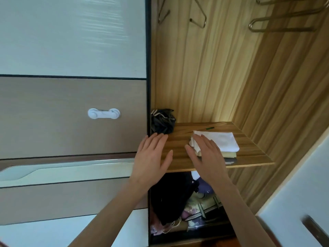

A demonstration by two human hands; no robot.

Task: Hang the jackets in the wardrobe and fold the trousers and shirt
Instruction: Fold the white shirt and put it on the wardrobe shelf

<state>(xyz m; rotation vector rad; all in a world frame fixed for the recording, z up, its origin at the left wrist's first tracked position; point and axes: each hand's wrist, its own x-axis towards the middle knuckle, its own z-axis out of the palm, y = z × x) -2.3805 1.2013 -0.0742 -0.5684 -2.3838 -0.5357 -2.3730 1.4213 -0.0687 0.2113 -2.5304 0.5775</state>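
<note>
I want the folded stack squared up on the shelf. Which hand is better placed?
The right hand: its fingers already lie over the stack. The left hand hovers beside it.

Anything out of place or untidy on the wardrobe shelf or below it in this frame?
Yes. A dark garment sits crumpled at the shelf's back left corner, unlike the folded stack beside it. Below the shelf, clothes lie in a loose jumble. The hangers above are empty.
</note>
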